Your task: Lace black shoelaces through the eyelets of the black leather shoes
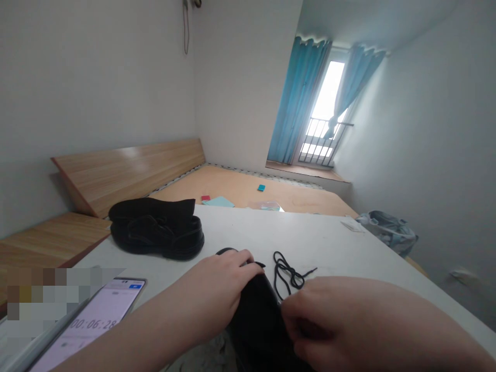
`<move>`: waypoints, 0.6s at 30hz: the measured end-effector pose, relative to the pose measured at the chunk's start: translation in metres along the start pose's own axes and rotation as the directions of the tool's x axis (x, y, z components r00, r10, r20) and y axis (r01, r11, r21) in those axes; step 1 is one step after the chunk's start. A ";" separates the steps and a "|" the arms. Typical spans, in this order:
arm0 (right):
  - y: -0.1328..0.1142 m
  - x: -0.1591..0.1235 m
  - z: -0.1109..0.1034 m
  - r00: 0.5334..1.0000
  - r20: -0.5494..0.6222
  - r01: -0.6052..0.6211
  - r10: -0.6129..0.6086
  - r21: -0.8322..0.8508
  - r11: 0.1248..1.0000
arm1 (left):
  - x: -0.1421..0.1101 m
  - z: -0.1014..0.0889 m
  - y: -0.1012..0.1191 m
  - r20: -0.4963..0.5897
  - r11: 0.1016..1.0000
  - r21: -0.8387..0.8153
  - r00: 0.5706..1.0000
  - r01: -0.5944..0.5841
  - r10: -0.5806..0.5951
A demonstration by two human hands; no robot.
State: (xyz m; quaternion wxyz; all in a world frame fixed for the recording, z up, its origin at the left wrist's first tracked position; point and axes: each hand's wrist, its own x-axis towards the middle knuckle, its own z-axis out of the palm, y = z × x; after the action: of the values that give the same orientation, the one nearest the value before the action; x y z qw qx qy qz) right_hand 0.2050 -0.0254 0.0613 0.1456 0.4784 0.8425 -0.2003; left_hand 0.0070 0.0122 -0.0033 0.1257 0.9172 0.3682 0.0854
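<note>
My left grip (220,287) is closed over the top of a black shoe (258,325), fingers curled around it. My right grip (327,325) is right against the same shoe, fingers (300,310) bent in at its near side. Can't tell if it's really pinching or just touching, because the hand blocks the contact point. The shoe sits between both grips, low in view, and its lower part is cut off by the frame.

Main risk: the shoe looks held mostly by the left grip, so a loose right grip could let it twist or slip down. A black lace (287,274) lies loose on the bench (271,230), just past the right grip and almost touching the shoe. A careless move of the right grip could snag it or drag it along. A phone (96,323) showing a timer lies near my left forearm (127,341), close enough to get bumped.

Farther ahead of the left grip are more black shoes (157,230) on the bench. Beyond the bench is a wooden bed frame (127,175) with small paper pieces (217,202). To the far right, a crumpled bag (389,232) sits past the bench edge.
</note>
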 end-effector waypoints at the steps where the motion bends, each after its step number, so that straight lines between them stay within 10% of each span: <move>1: -0.005 0.007 0.001 1.000 0.000 0.003 -0.003 -0.044 0.999 | 0.000 0.000 0.000 -0.002 1.000 0.000 1.000 -0.003 0.003; 9: -0.036 0.061 0.044 0.974 -0.222 -0.040 -0.035 -0.325 0.945 | 0.001 0.002 -0.003 0.007 1.000 -0.002 1.000 -0.028 0.028; 14: -0.037 0.047 0.050 0.945 -0.306 -0.004 -0.116 -0.365 0.931 | 0.002 0.001 -0.003 0.009 1.000 0.008 1.000 -0.006 0.006; 18: -0.024 0.044 0.063 0.953 -0.182 0.155 -0.242 -0.391 0.907 | 0.000 0.000 -0.002 0.006 1.000 -0.001 1.000 0.000 0.000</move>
State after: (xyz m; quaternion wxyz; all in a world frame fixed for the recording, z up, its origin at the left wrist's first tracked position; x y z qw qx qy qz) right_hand 0.1654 -0.0337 -0.0088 0.1152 0.3730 0.9206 0.0048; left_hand 0.0059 0.0141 -0.0044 0.1275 0.9175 0.3675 0.0830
